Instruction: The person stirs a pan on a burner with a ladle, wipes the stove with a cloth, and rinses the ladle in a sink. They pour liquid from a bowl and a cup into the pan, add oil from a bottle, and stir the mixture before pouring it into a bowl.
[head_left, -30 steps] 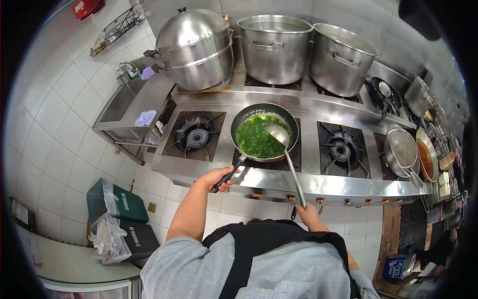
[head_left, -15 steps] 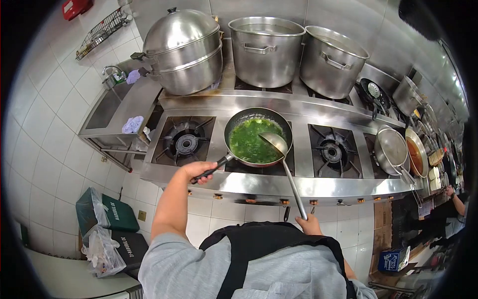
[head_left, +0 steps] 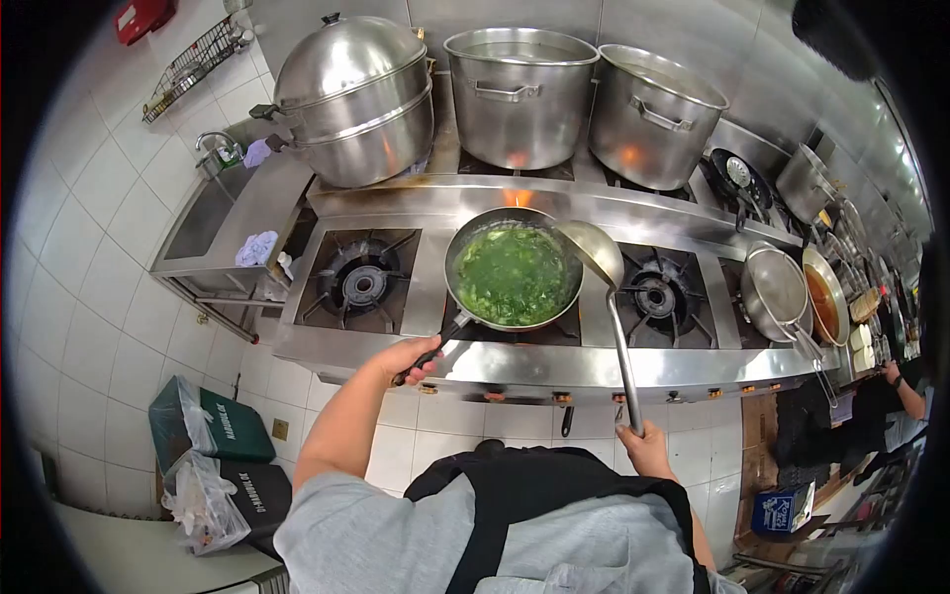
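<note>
A frying pan [head_left: 457, 247] with green leafy liquid [head_left: 513, 275] sits over the middle front burner. My left hand [head_left: 414, 358] is wrapped round its black handle [head_left: 433, 351]. In my right hand [head_left: 643, 447] is the lower end of a long metal ladle [head_left: 622, 356]. The ladle's bowl [head_left: 596, 251] hangs at the pan's right rim, above the stove top. Whether the bowl holds anything is hard to tell. Orange flame [head_left: 519, 198] shows behind the pan.
Two tall pots [head_left: 520, 114] [head_left: 653, 129] and a lidded steamer [head_left: 361, 109] line the back. Bare burners [head_left: 364, 284] [head_left: 655, 295] flank the pan. Strainers [head_left: 774, 287] and a pan of reddish liquid [head_left: 823, 302] stand right. A co-worker's arm [head_left: 905, 391] shows far right.
The ladle has come out of the green liquid and moved right, past the pan's rim. My right hand has shifted right with it. Flame and its reflections now show behind the pan.
</note>
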Motion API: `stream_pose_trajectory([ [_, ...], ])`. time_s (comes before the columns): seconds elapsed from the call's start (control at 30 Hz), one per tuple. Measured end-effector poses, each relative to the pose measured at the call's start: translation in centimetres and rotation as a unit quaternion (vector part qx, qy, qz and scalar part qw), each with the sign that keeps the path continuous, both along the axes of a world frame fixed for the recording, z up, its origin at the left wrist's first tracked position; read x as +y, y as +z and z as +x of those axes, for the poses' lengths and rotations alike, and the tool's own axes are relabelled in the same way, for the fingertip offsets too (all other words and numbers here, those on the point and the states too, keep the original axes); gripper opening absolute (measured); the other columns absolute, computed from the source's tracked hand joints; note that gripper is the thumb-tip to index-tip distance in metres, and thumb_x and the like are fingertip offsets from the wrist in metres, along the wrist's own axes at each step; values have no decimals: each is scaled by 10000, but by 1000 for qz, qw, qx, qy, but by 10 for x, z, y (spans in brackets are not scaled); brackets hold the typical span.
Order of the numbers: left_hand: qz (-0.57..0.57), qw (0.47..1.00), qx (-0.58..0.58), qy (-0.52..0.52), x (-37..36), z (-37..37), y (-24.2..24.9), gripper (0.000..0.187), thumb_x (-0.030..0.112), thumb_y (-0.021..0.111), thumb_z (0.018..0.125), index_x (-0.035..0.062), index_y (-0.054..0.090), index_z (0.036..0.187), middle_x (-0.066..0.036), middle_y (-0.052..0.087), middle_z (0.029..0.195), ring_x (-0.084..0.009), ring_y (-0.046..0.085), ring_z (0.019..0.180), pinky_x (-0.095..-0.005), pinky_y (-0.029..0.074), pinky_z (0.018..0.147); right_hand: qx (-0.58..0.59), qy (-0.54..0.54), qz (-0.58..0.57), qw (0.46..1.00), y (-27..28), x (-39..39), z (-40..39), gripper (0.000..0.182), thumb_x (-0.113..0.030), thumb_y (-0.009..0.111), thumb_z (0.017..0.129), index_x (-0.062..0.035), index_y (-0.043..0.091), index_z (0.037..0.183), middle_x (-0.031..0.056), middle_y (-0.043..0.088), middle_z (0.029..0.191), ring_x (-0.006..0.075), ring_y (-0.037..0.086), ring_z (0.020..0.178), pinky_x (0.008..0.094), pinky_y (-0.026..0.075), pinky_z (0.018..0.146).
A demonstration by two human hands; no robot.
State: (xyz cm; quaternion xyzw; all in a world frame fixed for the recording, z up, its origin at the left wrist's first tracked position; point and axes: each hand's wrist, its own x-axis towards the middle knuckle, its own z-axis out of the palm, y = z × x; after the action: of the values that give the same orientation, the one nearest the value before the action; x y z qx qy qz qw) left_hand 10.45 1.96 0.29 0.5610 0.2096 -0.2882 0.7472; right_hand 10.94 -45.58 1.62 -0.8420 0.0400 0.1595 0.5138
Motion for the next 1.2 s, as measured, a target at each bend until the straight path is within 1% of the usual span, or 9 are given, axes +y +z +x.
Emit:
stream_pose_trajectory([
  [0.63,-63,994,30,79,-61,-15,6,499,561,475,925,92,473,1096,-2,508,694,-50,405,468,-183,342,379,65,0,59,996,-15,34,-2,251,-211,708,806,-72,533,692,-54,426,557,59,379,493,264,300,439],
  [0.7,-218,968,-3,124,-59,-23,1,625,629,391,914,92,489,1216,-26,581,794,-104,530,576,-219,454,475,56,16,5,998,-29,29,4,269,-250,712,791,-31,568,730,2,513,593,113,477,556,306,390,509],
  [0.73,-288,952,-23,103,-51,-29,-25,718,674,293,899,111,475,1306,-54,634,943,-162,619,757,-304,537,689,55,3,4,998,-30,27,6,269,-250,712,791,-31,568,730,2,513,593,113,477,556,306,390,509],
  [0.8,-328,933,90,119,-55,-43,-57,738,699,301,879,110,517,1268,-77,636,1056,-202,624,940,-350,493,841,-46,59,-51,996,-24,31,16,309,-289,694,785,2,592,790,110,609,687,224,591,660,367,456,620],
  [0.83,-311,940,138,21,-35,-47,-128,651,632,352,918,116,515,1279,-74,626,1131,-190,598,1038,-342,467,911,-97,65,-83,990,-15,36,21,300,-285,665,796,1,573,795,137,595,680,277,582,651,396,457,631],
  [0.9,-21,971,59,-229,-48,-65,-132,510,563,446,935,182,552,1258,33,620,1099,-121,567,1011,-330,459,889,-132,68,-167,975,3,49,40,287,-280,619,808,-2,556,842,205,596,724,381,586,694,447,464,675],
  [0.93,-35,962,66,-262,-55,-69,-129,531,551,465,934,144,541,1267,1,610,1101,-108,573,946,-297,480,839,-116,67,-216,967,10,54,51,289,-280,603,810,-4,557,884,247,610,775,432,599,746,468,470,708],
  [1.03,-7,961,134,-242,-85,-70,-35,543,550,468,933,102,556,1227,-20,609,1052,-110,581,865,-294,504,772,-154,99,-277,943,27,72,85,294,-287,607,813,-23,545,929,230,637,813,414,624,819,487,482,727],
  [1.2,31,971,107,-214,-78,-80,-54,421,452,489,953,79,604,1110,-20,619,978,-110,587,818,-307,526,724,-241,120,-340,901,35,109,124,198,-214,580,828,-45,560,929,183,668,842,367,656,812,473,515,730],
])
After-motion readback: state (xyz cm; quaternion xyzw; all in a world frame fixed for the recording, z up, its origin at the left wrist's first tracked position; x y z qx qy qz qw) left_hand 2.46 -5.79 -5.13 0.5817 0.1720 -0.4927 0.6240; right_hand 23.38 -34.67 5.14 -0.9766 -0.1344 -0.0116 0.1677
